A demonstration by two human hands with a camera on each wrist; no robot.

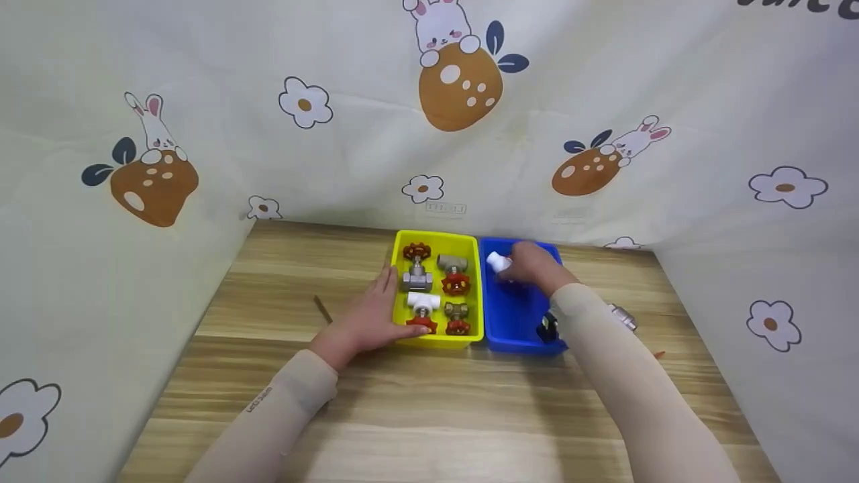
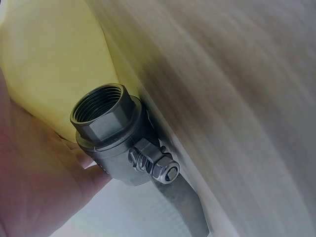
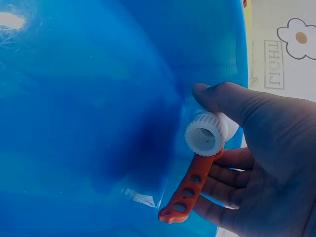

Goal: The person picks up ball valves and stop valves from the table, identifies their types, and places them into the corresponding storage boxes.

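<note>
My right hand (image 1: 533, 266) is inside the blue bin (image 1: 513, 345), pinching a white plastic ball valve (image 3: 205, 136) between thumb and fingers. The valve's orange-red lever handle (image 3: 187, 190) points away from the palm. My left hand (image 1: 366, 316) rests against the left side of the yellow bin (image 1: 439, 341), its fingers extended and the thumb across the front corner. Close by that hand in the left wrist view stands a metal ball valve (image 2: 111, 133) with a flat lever; the hand mostly hides it in the head view. Valves with red handwheels (image 1: 456, 284) lie in the yellow bin.
A black-handled item (image 1: 549, 327) sits in the blue bin's front right corner, partly covered by the right sleeve. Right of the bins, a metal fitting (image 1: 623, 317) and an orange-red tip (image 1: 660, 354) show on the wooden table (image 1: 429, 416). A patterned curtain (image 1: 362, 154) encloses the table.
</note>
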